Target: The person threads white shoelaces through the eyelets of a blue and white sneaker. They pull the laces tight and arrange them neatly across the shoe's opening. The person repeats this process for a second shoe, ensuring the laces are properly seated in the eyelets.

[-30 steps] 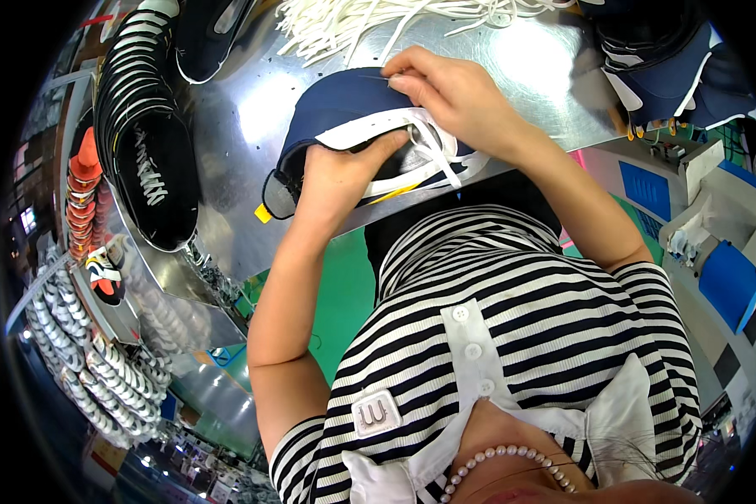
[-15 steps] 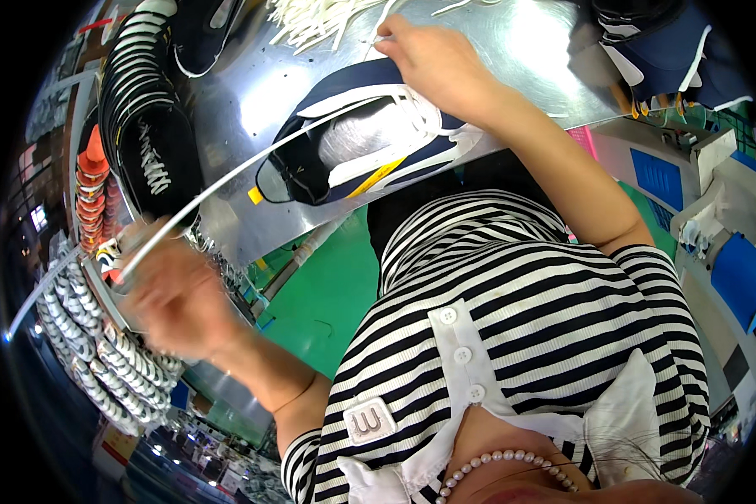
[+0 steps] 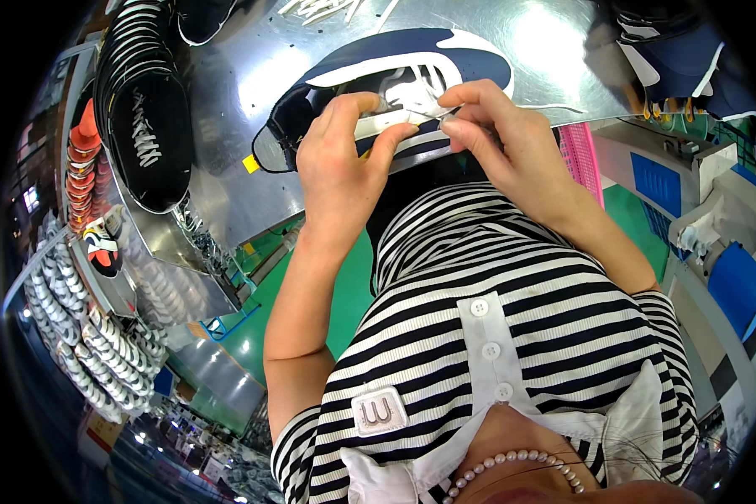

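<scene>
A navy shoe upper with white trim lies on its side on the metal table, toe to the right. Its opening faces me, and white lace loops cross near the front. With thumb and forefinger my left hand grips the white eyelet edge on the near side. Just right of it, my right hand pinches a white shoelace close to that edge. The fingertips nearly meet, and the lace end between them is partly hidden. A yellow tab sticks out at the heel.
A long row of nested black shoes stands along the table's left side. Loose white laces lie at the far edge. More navy uppers are piled at the far right. A pink basket hangs beyond the right edge.
My left hand has come from the lower left, where it drew out a long lace, up to the shoe. My right hand has moved from the far side to the near eyelet edge.
</scene>
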Tool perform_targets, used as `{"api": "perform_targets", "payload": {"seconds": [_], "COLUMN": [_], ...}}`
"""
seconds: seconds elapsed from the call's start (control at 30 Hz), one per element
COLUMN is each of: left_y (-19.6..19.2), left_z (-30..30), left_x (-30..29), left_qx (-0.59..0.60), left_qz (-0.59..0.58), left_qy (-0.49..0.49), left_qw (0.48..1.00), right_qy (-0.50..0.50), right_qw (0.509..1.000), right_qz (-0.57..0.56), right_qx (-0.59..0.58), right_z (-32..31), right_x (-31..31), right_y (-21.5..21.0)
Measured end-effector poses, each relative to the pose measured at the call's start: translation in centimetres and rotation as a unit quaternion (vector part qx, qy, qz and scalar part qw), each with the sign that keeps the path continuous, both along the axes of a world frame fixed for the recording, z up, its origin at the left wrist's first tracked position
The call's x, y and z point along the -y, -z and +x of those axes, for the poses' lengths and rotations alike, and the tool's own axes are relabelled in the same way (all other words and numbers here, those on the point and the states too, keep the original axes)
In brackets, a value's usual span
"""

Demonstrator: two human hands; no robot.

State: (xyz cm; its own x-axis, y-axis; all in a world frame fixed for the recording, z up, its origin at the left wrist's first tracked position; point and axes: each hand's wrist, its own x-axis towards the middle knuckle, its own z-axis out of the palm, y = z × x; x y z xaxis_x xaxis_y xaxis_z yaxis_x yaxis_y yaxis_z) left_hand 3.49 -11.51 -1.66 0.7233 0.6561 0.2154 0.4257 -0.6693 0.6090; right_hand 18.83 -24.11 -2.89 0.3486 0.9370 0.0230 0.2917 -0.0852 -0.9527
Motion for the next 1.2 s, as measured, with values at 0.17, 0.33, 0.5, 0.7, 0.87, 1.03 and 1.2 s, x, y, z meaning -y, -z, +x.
{"api": "perform_targets", "payload": {"seconds": [0.17,0.33,0.5,0.7,0.87,1.03,1.2], "left_y": [0.2,0.1,1.1,1.7,2.0,2.4,2.3], "left_z": [-0.3,-0.2,-0.2,-0.7,-1.7,-1.6,-1.6], "left_x": [-0.4,-0.6,-0.3,-0.7,-0.2,-0.4,-0.4], "left_qx": [-0.026,-0.011,0.035,0.052,0.071,0.115,0.130], "left_qz": [0.039,0.022,0.015,0.051,0.115,0.160,0.145], "left_qy": [0.015,0.029,0.053,0.074,0.064,0.152,0.172], "left_qw": [0.999,0.999,0.998,0.995,0.989,0.969,0.966], "right_qy": [-0.022,-0.021,0.038,-0.053,-0.068,-0.190,-0.174], "right_qw": [0.998,0.998,0.998,0.996,0.986,0.953,0.968], "right_qz": [-0.045,-0.059,-0.030,-0.059,-0.048,-0.025,-0.004], "right_qx": [0.023,0.026,0.032,0.028,0.146,0.236,0.182], "right_z": [0.1,0.0,-2.0,-0.3,3.1,1.9,2.2], "right_x": [0.0,-0.4,-1.7,-4.0,-2.7,-6.1,-5.4], "right_y": [-0.2,0.2,2.1,2.1,-3.5,-1.8,-0.8]}}
